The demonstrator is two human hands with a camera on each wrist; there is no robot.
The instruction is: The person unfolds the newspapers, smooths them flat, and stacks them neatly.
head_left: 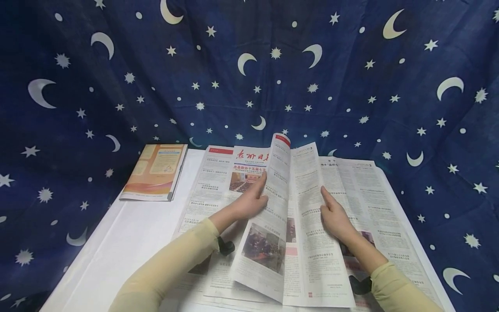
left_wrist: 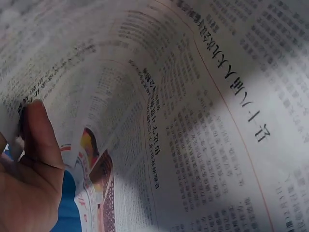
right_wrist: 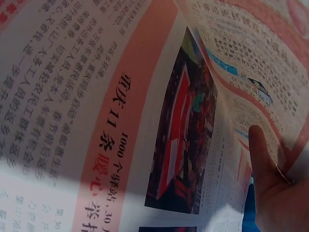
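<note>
A newspaper sheet (head_left: 312, 234) stands half open over other spread pages, its two leaves rising from a crease in the middle. My left hand (head_left: 249, 201) holds the curled left leaf by its outer edge, thumb on the printed face. In the left wrist view, the left hand (left_wrist: 34, 179) lies against the arching paper (left_wrist: 193, 135). At the right leaf's outer edge, my right hand (head_left: 337, 219) grips the paper between thumb and fingers. The right wrist view has the right hand (right_wrist: 275, 188) beside a page with a red-banded headline and a photo (right_wrist: 186, 130).
Beneath lie more newspaper pages, including a front page with a red masthead (head_left: 252, 154) and a sheet on the right (head_left: 374, 195). An orange booklet (head_left: 156, 171) rests at the back left of the white table (head_left: 101, 242). A dark blue moon-and-star curtain (head_left: 218, 65) hangs behind.
</note>
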